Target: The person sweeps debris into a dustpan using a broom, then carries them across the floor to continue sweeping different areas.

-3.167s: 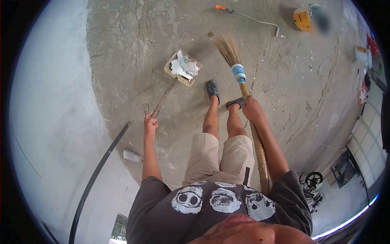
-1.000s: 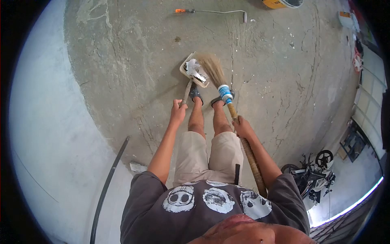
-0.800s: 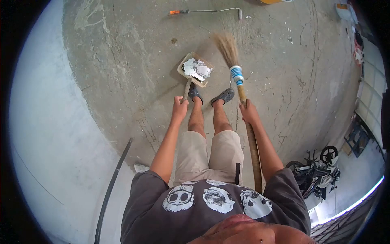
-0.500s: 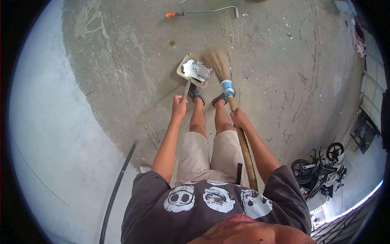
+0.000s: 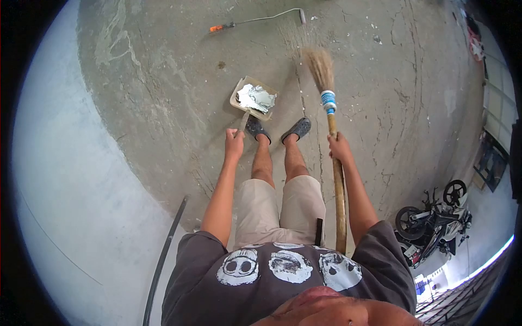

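Note:
My left hand [image 5: 234,143] is closed round the handle of a beige dustpan [image 5: 263,115], which rests on the concrete floor by my left shoe. White, paint-like flakes [image 5: 255,98] lie heaped in its pan. With my right hand [image 5: 339,146] I grip the wooden handle of a broom [image 5: 319,68]. Blue and silver binding wraps the broom's neck, and its straw bristles point away from me, to the right of the dustpan and apart from it. The handle's rear end runs back beside my right hip.
A paint roller frame [image 5: 266,19] with an orange handle lies on the cracked floor ahead. A dark pole [image 5: 166,255] leans at the left near the white wall [image 5: 70,190]. A motorcycle [image 5: 435,223] stands at the right. Dark clogs [image 5: 297,130] are on my feet.
The broom has swung to the right, away from the dustpan, with my right hand moving right too. The dustpan with the flakes stays by my left foot, nearly unmoved.

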### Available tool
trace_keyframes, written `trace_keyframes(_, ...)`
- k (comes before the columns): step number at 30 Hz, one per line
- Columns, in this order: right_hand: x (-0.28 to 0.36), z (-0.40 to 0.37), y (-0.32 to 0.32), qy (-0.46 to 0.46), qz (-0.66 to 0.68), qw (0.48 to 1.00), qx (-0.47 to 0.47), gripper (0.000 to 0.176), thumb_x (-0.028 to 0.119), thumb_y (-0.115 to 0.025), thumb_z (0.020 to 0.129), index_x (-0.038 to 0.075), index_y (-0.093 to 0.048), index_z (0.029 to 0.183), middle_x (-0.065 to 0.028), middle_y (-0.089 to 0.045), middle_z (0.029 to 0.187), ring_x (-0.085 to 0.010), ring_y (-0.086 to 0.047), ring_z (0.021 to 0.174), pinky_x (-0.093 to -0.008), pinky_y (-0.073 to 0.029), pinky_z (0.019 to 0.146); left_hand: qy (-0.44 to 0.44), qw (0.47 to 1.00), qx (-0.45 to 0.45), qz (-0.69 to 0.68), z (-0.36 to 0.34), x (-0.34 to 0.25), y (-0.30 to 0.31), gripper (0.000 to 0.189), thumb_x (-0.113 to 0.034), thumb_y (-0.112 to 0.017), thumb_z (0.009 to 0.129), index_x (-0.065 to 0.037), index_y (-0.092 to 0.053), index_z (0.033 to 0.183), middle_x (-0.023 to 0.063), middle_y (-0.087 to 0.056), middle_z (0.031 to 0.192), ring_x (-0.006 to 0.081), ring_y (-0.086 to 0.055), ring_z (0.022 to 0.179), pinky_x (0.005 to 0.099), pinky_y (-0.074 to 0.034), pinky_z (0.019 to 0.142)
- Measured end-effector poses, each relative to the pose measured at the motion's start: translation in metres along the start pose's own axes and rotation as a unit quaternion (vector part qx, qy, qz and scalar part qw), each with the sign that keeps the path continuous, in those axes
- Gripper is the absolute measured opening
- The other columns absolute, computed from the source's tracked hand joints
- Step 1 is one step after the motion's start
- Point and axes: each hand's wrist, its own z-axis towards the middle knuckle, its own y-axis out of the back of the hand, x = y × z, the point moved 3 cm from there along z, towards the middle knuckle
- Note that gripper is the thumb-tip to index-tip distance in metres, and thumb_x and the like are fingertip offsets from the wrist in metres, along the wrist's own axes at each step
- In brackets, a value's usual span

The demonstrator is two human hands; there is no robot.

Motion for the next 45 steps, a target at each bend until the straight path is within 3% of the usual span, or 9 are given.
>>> trace_keyframes(4,-0.01,0.028,-0.009,-0.006,-0.026,0.999,-0.029,0.033,0.026,-0.055,0.088,-0.004,-0.048,0.101,-0.0123,-0.057,0.066,-0.0229,-0.06,0.046,-0.0356,-0.048,0.042,0.004,1.0,0.003,0.008,-0.003,-0.009,0.003,0.034,-0.021,-0.057,0.078,0.002,-0.047,0.101,0.0227,-0.057,0.092,0.0313,-0.055,0.086,0.0381,-0.043,0.081)
trace_keyframes(11,-0.065,-0.038,-0.069,0.041,-0.143,0.969,0.196,0.042,0.025,-0.052,0.085,-0.012,-0.046,0.104,-0.0172,-0.061,0.07,-0.0238,-0.062,0.051,-0.0387,-0.049,0.047,0.006,1.0,-0.006,0.019,-0.002,-0.005,0.001,0.034,-0.021,-0.058,0.078,0.002,-0.049,0.1,0.0232,-0.057,0.096,0.0324,-0.055,0.092,0.0382,-0.042,0.084)
trace_keyframes(17,-0.057,-0.097,-0.05,-0.094,0.049,0.969,0.225,0.053,0.026,-0.054,0.086,-0.009,-0.041,0.123,-0.0109,-0.057,0.069,-0.0182,-0.057,0.046,-0.033,-0.047,0.043,0.038,0.999,0.009,0.011,0.009,0.015,-0.003,0.033,-0.023,-0.058,0.078,0.002,-0.05,0.1,0.0238,-0.057,0.099,0.0332,-0.054,0.094,0.0387,-0.042,0.086)
trace_keyframes(25,-0.143,-0.054,0.044,-0.123,0.097,0.987,-0.046,0.071,0.025,-0.057,0.089,0.022,-0.019,0.149,-0.0086,-0.057,0.072,-0.0164,-0.054,0.047,-0.0327,-0.048,0.043,0.117,0.99,0.077,0.002,0.004,0.023,0.003,0.036,-0.022,-0.057,0.079,0.001,-0.049,0.106,0.0207,-0.056,0.097,0.0307,-0.054,0.091,0.0366,-0.042,0.086)
trace_keyframes(27,-0.166,-0.039,0.069,-0.142,0.111,0.981,-0.077,0.066,0.024,-0.056,0.09,0.02,-0.024,0.147,-0.0093,-0.057,0.073,-0.0166,-0.054,0.047,-0.0332,-0.048,0.042,0.027,0.992,0.089,0.084,0.001,0.022,0.008,0.039,-0.021,-0.056,0.079,0.0,-0.047,0.111,0.0178,-0.057,0.094,0.0261,-0.054,0.088,0.0344,-0.043,0.082)
trace_keyframes(32,-0.252,0.003,0.104,-0.19,0.202,0.957,-0.088,0.059,0.021,-0.052,0.09,0.019,-0.027,0.143,-0.0098,-0.053,0.073,-0.0177,-0.052,0.046,-0.0342,-0.047,0.041,0.06,0.983,0.13,0.115,-0.006,-0.008,0.041,0.04,-0.019,-0.055,0.08,-0.001,-0.046,0.114,0.0166,-0.058,0.092,0.0228,-0.055,0.084,0.033,-0.043,0.077)
trace_keyframes(38,-0.246,0.001,0.105,-0.232,0.254,0.934,-0.098,0.054,0.018,-0.049,0.089,0.01,-0.032,0.14,-0.0099,-0.053,0.073,-0.0169,-0.053,0.047,-0.0309,-0.047,0.041,-0.003,0.962,0.193,0.194,-0.016,-0.061,0.056,0.039,-0.017,-0.055,0.081,-0.005,-0.046,0.116,0.015,-0.059,0.085,0.0225,-0.056,0.076,0.0344,-0.044,0.072)
trace_keyframes(40,-0.251,0.008,0.1,-0.226,0.268,0.932,-0.091,0.039,0.02,-0.049,0.09,0.014,-0.036,0.127,-0.0081,-0.05,0.071,-0.0173,-0.05,0.045,-0.0336,-0.047,0.039,-0.025,0.96,0.198,0.198,-0.02,-0.079,0.056,0.039,-0.016,-0.055,0.081,-0.005,-0.045,0.117,0.0148,-0.059,0.083,0.0224,-0.056,0.074,0.0349,-0.045,0.07)
trace_keyframes(45,-0.228,0.003,0.085,-0.205,0.281,0.933,-0.088,0.05,0.019,-0.049,0.09,0.012,-0.033,0.137,-0.0075,-0.051,0.071,-0.0162,-0.051,0.046,-0.0318,-0.047,0.04,-0.056,0.933,0.244,0.257,-0.007,-0.085,0.034,0.043,-0.018,-0.056,0.081,-0.006,-0.042,0.12,0.0176,-0.06,0.086,0.0255,-0.058,0.076,0.0355,-0.045,0.071)
